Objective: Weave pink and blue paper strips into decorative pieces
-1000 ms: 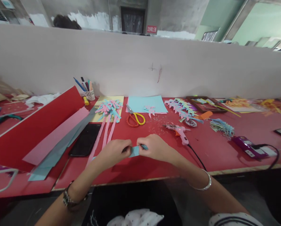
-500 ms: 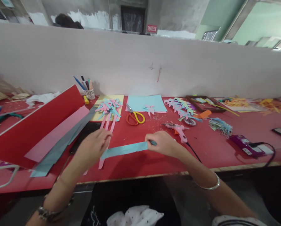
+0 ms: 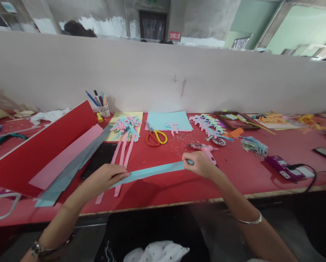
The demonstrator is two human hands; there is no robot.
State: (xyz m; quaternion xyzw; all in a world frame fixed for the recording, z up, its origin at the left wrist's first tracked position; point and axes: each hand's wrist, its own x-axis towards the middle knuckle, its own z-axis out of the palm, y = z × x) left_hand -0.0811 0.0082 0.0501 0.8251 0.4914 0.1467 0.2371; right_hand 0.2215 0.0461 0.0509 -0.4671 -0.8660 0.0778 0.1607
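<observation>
Matt paper strip point(image 3: 157, 171), glossy phone point(image 3: 100, 160) (smooth-faced), metal scissor blades point(image 3: 149, 126), shiny metal bangle point(image 3: 256, 221)

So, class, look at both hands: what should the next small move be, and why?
Probably bring the left hand toward the right hand, doubling the blue strip over. The strip spans the space between them, pinched near its left end and gripped at its right, so a fold seems easy, while the scissors lie unheld on the red table.
</observation>
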